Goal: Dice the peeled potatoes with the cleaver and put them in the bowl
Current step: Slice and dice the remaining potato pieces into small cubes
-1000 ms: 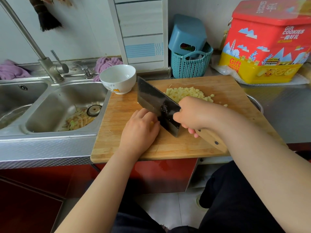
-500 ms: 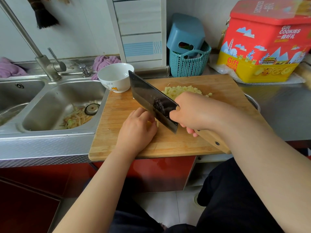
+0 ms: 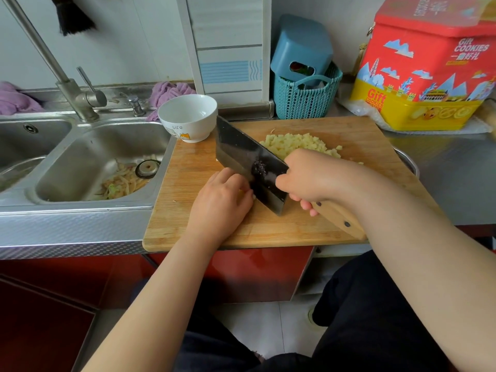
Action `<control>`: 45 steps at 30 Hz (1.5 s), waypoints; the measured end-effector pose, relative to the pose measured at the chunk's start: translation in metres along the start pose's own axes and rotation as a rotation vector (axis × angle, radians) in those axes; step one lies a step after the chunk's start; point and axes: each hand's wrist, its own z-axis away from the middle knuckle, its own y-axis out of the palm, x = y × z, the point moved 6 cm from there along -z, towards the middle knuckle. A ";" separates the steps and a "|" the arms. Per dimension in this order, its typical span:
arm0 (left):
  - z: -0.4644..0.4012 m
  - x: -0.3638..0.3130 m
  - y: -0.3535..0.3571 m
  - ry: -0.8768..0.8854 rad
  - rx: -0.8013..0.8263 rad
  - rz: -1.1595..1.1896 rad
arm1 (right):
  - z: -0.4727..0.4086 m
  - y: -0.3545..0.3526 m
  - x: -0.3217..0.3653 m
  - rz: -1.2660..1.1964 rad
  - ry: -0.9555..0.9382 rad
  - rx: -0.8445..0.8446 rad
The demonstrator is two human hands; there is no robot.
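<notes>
The step in hand is the dicing itself. The right hand point(image 3: 308, 178) has its grip wrapped round the wooden handle of the cleaver point(image 3: 249, 162), whose dark blade stands edge-down on the cutting board point(image 3: 268, 232), angled from the bowl side toward the person. The left hand point(image 3: 222, 200) lies just beside the blade's flat, its grip curled downward over a remnant of potato point(image 3: 246, 193) (only a pale sliver shows between the knuckles and the steel, so how much is left to cut cannot be told). Behind the blade, further up the board, sits a heap of diced potato point(image 3: 298, 146), and the white bowl point(image 3: 188, 116) stands at the board's far left corner, holding nothing visible.

Judging by this, the cutting looks nearly done and the transfer has not begun. The next move calls for a few more short chops with the left knuckles kept as a guide against the blade and fingertips tucked back, since they lie very close to the edge; then the dice must be gathered, probably on the flat of the cleaver, and carried across to the bowl
</notes>
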 end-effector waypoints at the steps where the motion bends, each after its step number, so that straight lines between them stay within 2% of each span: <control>1: 0.000 0.001 0.000 -0.009 0.003 0.006 | 0.000 -0.002 -0.004 -0.028 0.005 -0.009; 5: 0.003 0.001 -0.001 -0.007 -0.001 0.003 | 0.003 -0.006 -0.009 -0.065 0.000 -0.052; 9: 0.004 0.001 -0.007 -0.015 -0.075 0.011 | 0.009 -0.007 -0.007 -0.065 -0.045 -0.054; 18: 0.005 -0.001 -0.004 0.008 -0.019 -0.001 | 0.015 -0.003 0.010 0.051 -0.097 -0.048; 28: 0.006 0.001 -0.002 -0.002 0.002 -0.008 | 0.008 0.010 0.017 0.101 -0.028 0.030; 38: 0.009 -0.002 -0.008 -0.013 -0.048 -0.026 | 0.007 -0.005 -0.007 -0.037 -0.004 -0.046; 41: 0.011 -0.004 -0.012 -0.001 -0.089 -0.014 | 0.014 -0.009 -0.003 -0.046 -0.039 -0.059; 45: 0.011 -0.003 -0.006 0.004 -0.054 -0.039 | 0.022 -0.007 0.011 0.005 -0.099 -0.048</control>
